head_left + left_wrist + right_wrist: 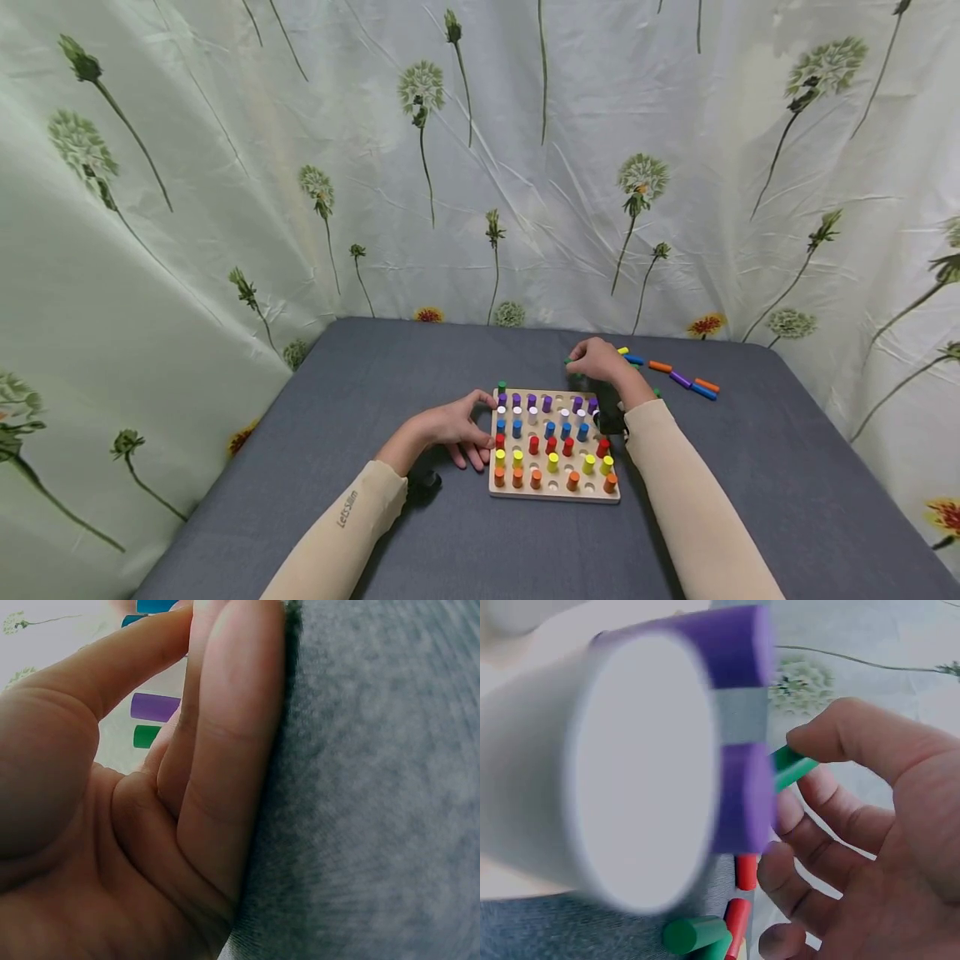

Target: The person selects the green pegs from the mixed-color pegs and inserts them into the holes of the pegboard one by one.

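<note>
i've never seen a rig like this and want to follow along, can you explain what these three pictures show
There is no robot here, just a person's two bare hands. The wide picture comes from a camera worn on the head; the two close-ups come from cameras on the wrists.

On the grey table, in front of a dandelion-print fabric, is a wooden pegboard with rows of coloured pegs. More loose pegs lie beyond it, to the right.

The left hand rests at the board's left edge. The right hand pinches a green peg. The big pale cylinder looks like a white peg close to the lens.
</note>
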The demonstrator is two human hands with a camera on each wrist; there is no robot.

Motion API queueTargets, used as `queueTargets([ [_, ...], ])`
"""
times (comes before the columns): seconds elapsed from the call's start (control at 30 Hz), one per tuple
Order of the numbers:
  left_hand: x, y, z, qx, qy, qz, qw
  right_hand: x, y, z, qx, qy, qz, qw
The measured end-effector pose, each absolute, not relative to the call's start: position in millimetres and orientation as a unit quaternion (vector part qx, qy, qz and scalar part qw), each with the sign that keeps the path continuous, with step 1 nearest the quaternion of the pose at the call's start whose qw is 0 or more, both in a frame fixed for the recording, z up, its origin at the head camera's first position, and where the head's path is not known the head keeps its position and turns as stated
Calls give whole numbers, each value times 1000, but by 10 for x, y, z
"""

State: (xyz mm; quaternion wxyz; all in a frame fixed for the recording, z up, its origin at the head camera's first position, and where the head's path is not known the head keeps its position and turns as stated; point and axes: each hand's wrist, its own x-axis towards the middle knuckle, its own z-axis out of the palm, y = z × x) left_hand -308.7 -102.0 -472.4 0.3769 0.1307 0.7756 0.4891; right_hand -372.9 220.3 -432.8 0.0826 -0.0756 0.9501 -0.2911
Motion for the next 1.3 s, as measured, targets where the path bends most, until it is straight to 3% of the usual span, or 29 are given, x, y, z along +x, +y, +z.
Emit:
queueTargets([
  [0.33, -3086, -1015, -4729, 131, 778, 486, 376, -3622, 2147, -4224, -57, 908, -410, 64],
  [0.87, -3095, -1019, -4735, 133, 777, 488, 376, -3520, 1786, -4043, -79, 875, -477, 27],
  [1.3, -3102, -1021, -4730, 135, 775, 490, 376, -3499, 1446, -4127, -89, 868, -486, 49],
])
